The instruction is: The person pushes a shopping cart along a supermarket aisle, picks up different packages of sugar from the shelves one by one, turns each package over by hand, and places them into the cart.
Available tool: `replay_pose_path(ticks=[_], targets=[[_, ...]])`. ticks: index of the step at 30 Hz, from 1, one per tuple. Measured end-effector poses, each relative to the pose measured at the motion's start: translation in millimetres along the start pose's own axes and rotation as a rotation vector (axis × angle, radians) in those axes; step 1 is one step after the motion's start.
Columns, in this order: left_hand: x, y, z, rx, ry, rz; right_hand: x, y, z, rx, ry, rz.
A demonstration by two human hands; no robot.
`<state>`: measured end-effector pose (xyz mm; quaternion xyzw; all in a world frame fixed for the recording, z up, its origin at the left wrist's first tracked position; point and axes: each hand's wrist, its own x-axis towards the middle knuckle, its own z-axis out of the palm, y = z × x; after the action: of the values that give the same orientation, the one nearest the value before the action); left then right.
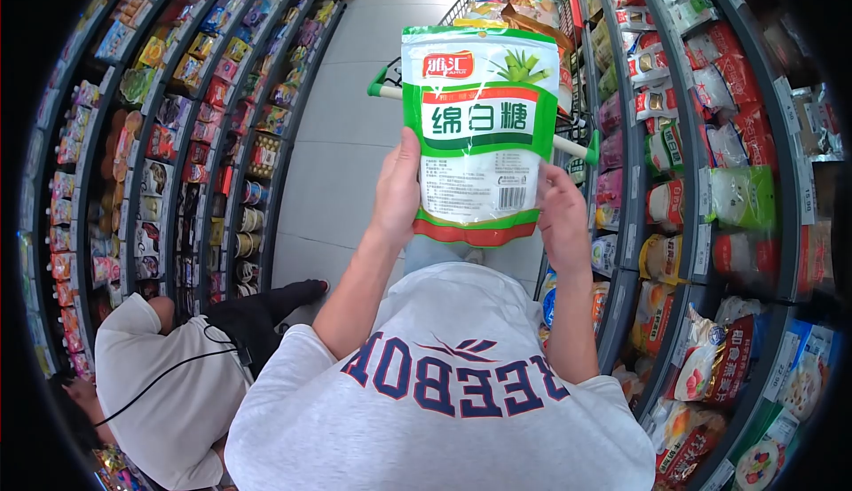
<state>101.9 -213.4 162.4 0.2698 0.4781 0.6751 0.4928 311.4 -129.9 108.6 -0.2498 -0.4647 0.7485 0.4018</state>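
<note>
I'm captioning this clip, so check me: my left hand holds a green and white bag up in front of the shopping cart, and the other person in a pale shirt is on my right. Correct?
One thing is off: the other person is on your left, as the head view shows. Your left hand does hold the bag in front of the cart.

Location: shop, self-service grocery aisle. Evidence: tiered shelves on both sides, densely stocked with packaged goods in colored bags; price labels along the shelf edges, some digits legible. Shopping cart with green-ended handle, loaded with bagged products, in the aisle. Floor: pale, glossy tiles. Second person low beside the left-hand shelving.
</note>
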Motion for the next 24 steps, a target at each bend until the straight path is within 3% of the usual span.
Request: replay_pose_path(ticks=[7,24], targets=[[-4.3,3.1,-5.5,0.007,0.0,0.019,-6.5,-18.6,33.9,-0.047,-0.164,0.077],[-3.7,5.8,-11.4,0.027,-0.034,0.024,-11.2,-17.8,47.1,-0.073,-0.143,0.079]])
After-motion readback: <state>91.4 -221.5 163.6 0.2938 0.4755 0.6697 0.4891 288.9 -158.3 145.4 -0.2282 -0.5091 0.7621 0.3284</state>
